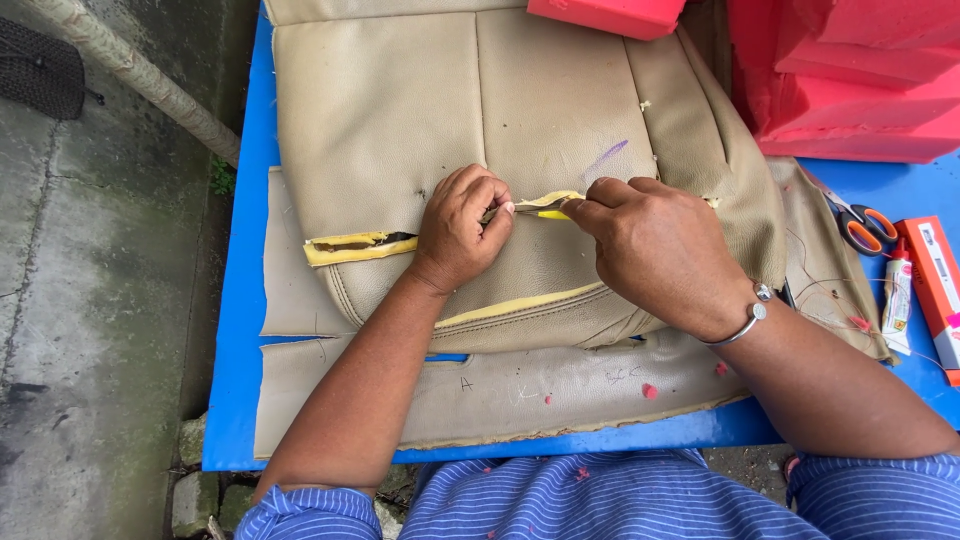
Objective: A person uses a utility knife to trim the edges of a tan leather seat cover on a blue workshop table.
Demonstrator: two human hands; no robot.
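Observation:
A beige leather seat cover (420,110) lies on a blue table (240,330), with a long tear showing yellow foam (355,244) across its middle. My left hand (460,230) presses on the cover and pinches the torn edge. My right hand (650,250), with a metal bangle on its wrist, holds a small thin tool with a yellow part (545,209) at the tear, tip pointing towards my left fingers. The two hands almost touch at the slit.
Flat beige leather pieces (520,390) lie under the cover near the table's front edge. Red foam blocks (850,80) stand at the back right. Orange-handled scissors (862,226), a small glue tube (897,297) and an orange box (937,285) lie at the right. Wet concrete ground is left.

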